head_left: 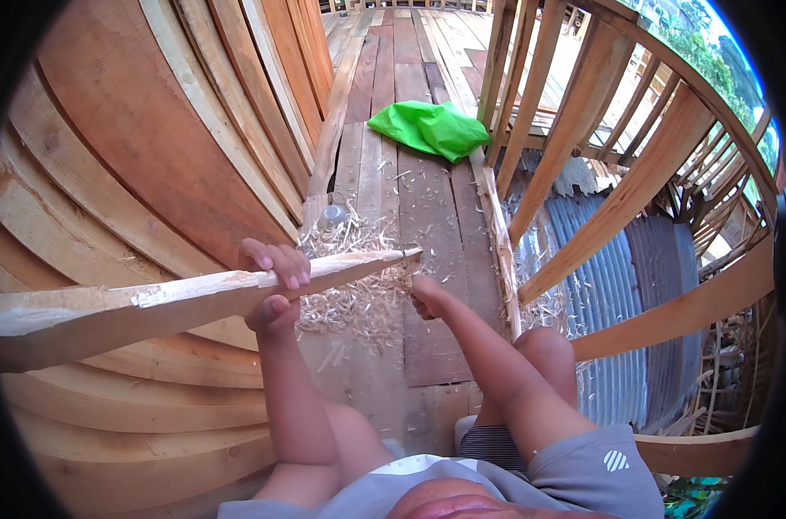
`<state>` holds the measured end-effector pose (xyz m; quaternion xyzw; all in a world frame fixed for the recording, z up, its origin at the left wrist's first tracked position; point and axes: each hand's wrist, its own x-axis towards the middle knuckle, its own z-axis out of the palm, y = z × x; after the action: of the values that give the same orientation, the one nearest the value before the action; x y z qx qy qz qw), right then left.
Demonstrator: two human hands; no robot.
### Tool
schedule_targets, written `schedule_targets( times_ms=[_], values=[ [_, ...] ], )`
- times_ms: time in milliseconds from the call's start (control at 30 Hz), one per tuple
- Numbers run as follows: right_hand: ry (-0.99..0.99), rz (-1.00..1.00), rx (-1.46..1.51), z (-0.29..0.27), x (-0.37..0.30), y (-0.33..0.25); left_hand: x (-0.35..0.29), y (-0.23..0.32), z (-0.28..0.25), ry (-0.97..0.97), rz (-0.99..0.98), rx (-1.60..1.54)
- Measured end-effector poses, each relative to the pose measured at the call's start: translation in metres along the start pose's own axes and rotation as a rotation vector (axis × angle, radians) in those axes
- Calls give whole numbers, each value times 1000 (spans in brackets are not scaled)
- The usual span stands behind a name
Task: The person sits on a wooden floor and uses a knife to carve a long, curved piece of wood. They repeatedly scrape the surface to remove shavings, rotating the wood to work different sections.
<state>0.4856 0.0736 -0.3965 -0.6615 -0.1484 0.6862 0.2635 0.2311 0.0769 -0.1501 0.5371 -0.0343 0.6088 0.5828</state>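
On plank deck (428, 208), shavings (367, 294); left hand (276, 281) grip clamps stake (194, 298); right hand (426, 294) unclear.

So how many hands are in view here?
2. The left hand grips the long wooden stick from above; the right hand sits closed just below the stick's pointed tip. No other person's hands show.

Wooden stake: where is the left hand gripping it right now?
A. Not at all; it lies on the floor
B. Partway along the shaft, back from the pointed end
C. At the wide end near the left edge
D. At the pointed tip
B: the left hand wraps the wooden stake mid-shaft, while its pointed tip juts past it toward the right hand above the wood shavings.
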Motion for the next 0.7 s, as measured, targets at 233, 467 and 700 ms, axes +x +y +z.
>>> schedule_targets(
  times_ms=[233,467,700],
  values=[
    [84,-80,67,16,-22,2,-27,-10,-26,-93,103,60],
    [182,-368,5,27,-40,6,-31,-23,12,210,224,165],
    [189,-504,-237,32,-65,19,-11,-5,43,155,185,106]
  ],
)
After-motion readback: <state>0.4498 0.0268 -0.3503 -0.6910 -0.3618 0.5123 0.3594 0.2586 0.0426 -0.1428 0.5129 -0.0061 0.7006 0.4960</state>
